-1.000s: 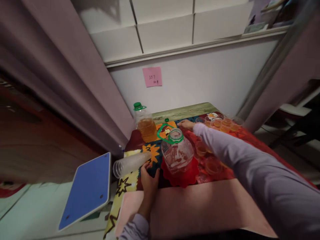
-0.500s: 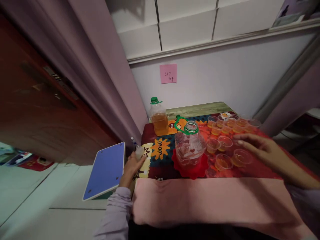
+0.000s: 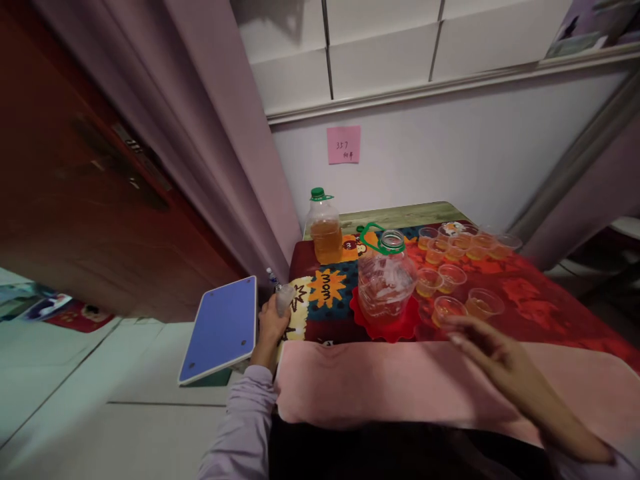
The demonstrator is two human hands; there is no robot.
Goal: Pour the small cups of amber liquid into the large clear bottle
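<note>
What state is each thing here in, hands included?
Clear plastic jug with green cap: closed, partly filled with amber liquid.
Clear plastic jug with raised green handle: uncapped, apparently empty, on red scalloped mat.
Clear round plastic cups: upright, several holding amber liquid.
Translucent plastic cup: held by left hand, mostly hidden.
Right hand: open, apparently empty.
Blue rectangular board: tilted.

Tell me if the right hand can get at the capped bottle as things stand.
Probably not straight across: the open jug stands between the right hand and the capped bottle, so it would likely have to reach around or over.
</note>
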